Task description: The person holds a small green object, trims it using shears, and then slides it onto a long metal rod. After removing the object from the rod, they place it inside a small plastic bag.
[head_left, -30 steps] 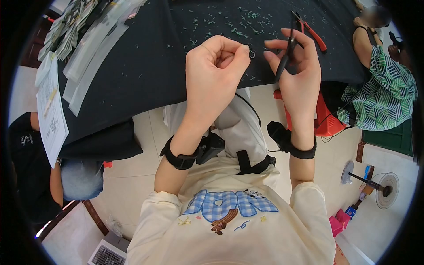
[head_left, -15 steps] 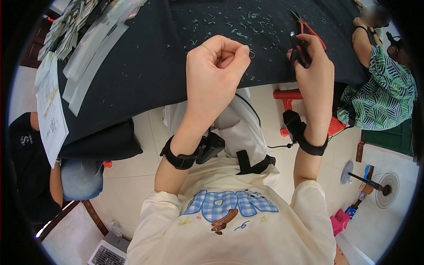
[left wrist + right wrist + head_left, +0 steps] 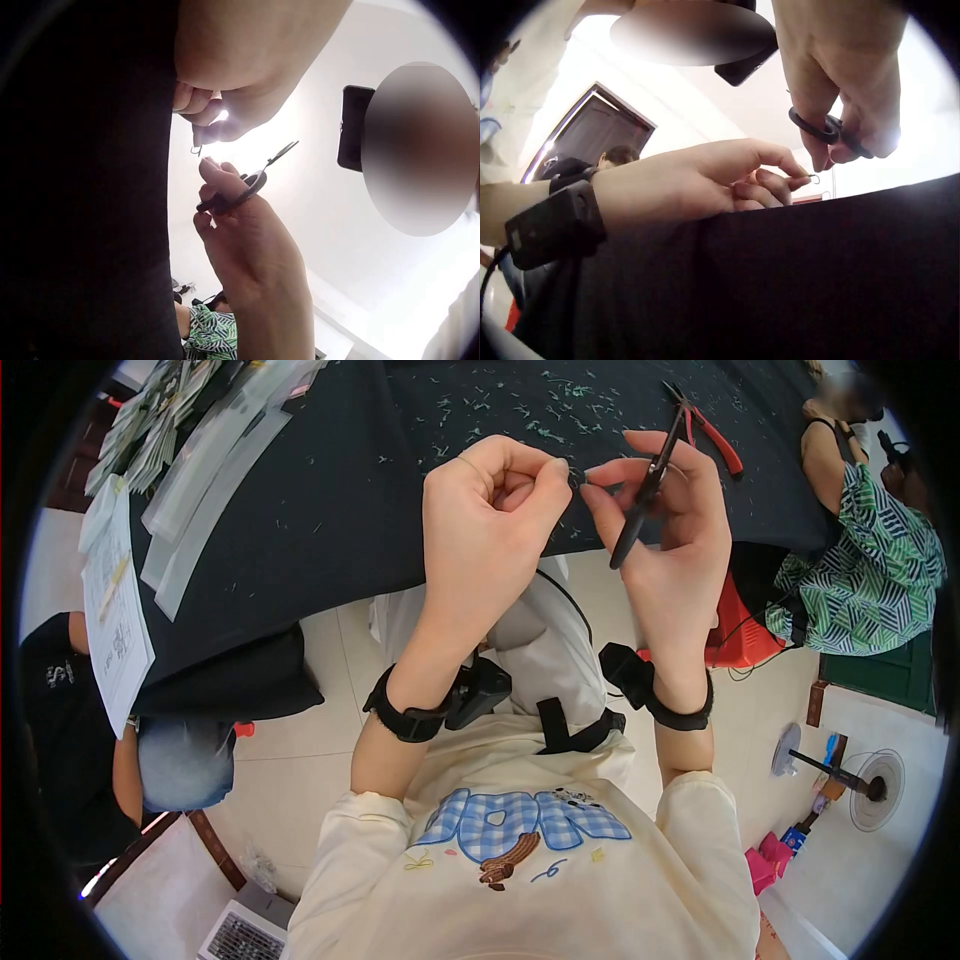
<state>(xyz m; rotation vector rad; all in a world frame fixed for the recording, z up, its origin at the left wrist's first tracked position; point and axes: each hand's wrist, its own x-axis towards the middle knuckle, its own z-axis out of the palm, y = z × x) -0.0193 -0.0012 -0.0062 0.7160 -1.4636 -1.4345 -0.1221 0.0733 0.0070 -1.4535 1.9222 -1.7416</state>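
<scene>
My left hand (image 3: pixel 490 505) pinches a tiny thin curved hook (image 3: pixel 815 179) between thumb and forefinger. Its other fingers curl into the palm, above the front part of the black cloth. Close on the right, my right hand (image 3: pixel 675 520) holds black-handled scissors (image 3: pixel 645 505), which lie slantwise across its fingers. In the left wrist view the scissor blades (image 3: pixel 281 154) point away from the fingertips. The right thumb and forefinger reach towards the hook, their tips nearly together and just short of the left fingertips.
Red-handled pliers (image 3: pixel 715 440) lie on the black-covered table (image 3: pixel 330 550) beyond the right hand. Green scraps (image 3: pixel 545 432) are scattered ahead. Clear plastic sleeves (image 3: pixel 215 500) and a paper sheet (image 3: pixel 118 615) lie at left. A red stool (image 3: pixel 735 625) and a seated person (image 3: pixel 865 560) are at right.
My right hand swung right with the scissors upright in its grip, then came back left. The scissors now lie across its fingers, fingertips nearer the left hand. The left hand barely moved.
</scene>
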